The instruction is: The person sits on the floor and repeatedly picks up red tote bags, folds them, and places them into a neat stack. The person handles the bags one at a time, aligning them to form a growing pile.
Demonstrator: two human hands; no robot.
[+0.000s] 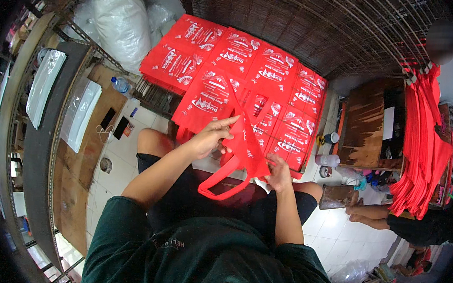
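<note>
I sit on the tiled floor and hold a red fabric bag [245, 149] with white print above my lap. My left hand [209, 137] grips its upper left edge with the fingers pinched on the cloth. My right hand [279, 173] holds the bag's lower right side. A red loop handle [217, 186] hangs down from the bag over my dark shorts. Just beyond my knees lie several flat red printed bags [232, 67], spread in overlapping rows.
A white stuffed sack [120, 20] stands at the back left, near a water bottle [120, 84] and two phones [114, 122] on the floor. A wooden table [367, 126] and hanging red bags [424, 141] are at right, where another person's legs [372, 212] rest.
</note>
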